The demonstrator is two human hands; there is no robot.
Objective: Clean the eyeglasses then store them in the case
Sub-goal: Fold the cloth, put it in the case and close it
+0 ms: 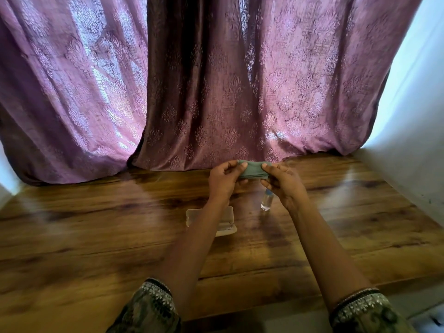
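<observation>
A folded grey-green cleaning cloth (253, 169) is held up above the table between both hands. My left hand (224, 180) pinches its left end and my right hand (282, 182) pinches its right end. Below my left forearm lies a clear eyeglass case (199, 216), open, with the eyeglasses (227, 225) partly showing inside it; my arm hides most of them. A small clear spray bottle (266, 201) stands on the table just under my right hand.
The wooden table (120, 231) runs wide to both sides. A purple patterned curtain (216, 92) hangs along its far edge and touches the tabletop. A white wall (408, 140) bounds the right side.
</observation>
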